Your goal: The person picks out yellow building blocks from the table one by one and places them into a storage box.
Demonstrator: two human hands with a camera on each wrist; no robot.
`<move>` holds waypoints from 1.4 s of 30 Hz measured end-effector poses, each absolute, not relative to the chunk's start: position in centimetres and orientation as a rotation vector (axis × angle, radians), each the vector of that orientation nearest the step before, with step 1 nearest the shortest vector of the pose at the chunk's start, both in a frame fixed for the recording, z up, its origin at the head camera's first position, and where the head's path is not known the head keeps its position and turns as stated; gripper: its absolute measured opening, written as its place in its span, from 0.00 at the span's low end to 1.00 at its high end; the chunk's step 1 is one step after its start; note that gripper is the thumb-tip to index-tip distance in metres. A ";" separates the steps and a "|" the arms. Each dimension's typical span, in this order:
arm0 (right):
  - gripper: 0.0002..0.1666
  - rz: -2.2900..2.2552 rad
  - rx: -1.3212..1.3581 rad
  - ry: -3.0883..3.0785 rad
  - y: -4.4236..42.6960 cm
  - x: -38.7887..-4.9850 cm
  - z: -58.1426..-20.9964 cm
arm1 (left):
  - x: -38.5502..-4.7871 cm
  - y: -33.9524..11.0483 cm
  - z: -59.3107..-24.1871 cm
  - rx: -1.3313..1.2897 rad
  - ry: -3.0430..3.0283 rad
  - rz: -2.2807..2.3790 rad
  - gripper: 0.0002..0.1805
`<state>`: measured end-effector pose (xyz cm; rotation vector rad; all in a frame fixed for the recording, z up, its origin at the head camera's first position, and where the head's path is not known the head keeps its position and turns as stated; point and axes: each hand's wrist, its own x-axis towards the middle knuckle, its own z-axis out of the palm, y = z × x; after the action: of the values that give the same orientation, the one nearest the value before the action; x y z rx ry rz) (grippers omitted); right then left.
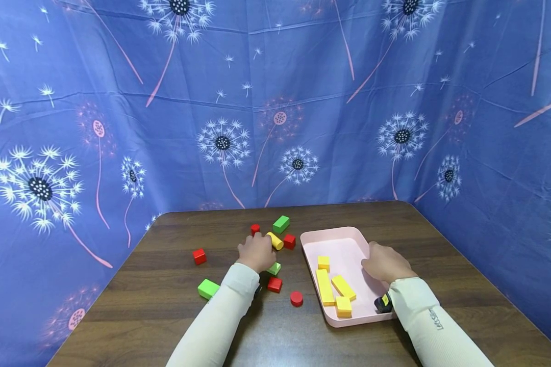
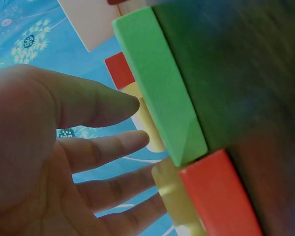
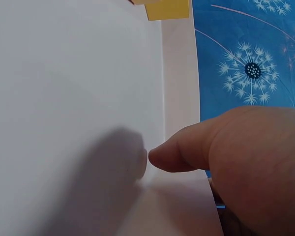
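My left hand (image 1: 256,253) reaches in among the scattered blocks, beside a yellow cylinder (image 1: 275,241). In the left wrist view its thumb and fingers are spread apart, with the fingertips close to the yellow cylinder (image 2: 151,125); whether they touch it is unclear. A green block (image 2: 160,86) stands in front and hides part of the cylinder. A second yellow piece (image 2: 174,196) shows near the lower fingers. My right hand (image 1: 386,263) grips the right side of a pink tray (image 1: 335,233), thumb (image 3: 179,150) inside the wall and the other fingers mostly hidden outside.
Several yellow blocks (image 1: 324,287) lie in the tray's left part. Around the left hand are red blocks (image 1: 274,284), a red disc (image 1: 296,298), another red piece (image 1: 255,229) and green blocks (image 1: 281,224). A patterned blue cloth (image 1: 266,66) hangs behind the wooden table (image 1: 160,239).
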<state>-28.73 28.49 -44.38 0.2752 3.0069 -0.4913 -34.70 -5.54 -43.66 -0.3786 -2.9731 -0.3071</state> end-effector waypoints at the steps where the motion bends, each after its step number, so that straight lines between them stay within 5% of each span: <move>1: 0.40 -0.489 0.272 3.009 28.5 -28.7 -44.4 | -34.7 -5.6 -43.7 -0.372 -2.981 -0.317 0.14; 9: 0.39 -0.480 0.256 3.024 28.6 -28.7 -44.3 | -35.0 -5.5 -44.0 -0.308 -3.035 -0.354 0.07; 42: 0.41 -0.530 0.280 3.001 28.5 -28.5 -44.4 | -35.2 -5.5 -44.2 -0.396 -2.884 -0.276 0.10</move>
<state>-28.48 28.47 -44.38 0.2796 3.0015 -0.5304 -35.15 -5.47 -44.20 -0.3960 -2.8844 -0.2760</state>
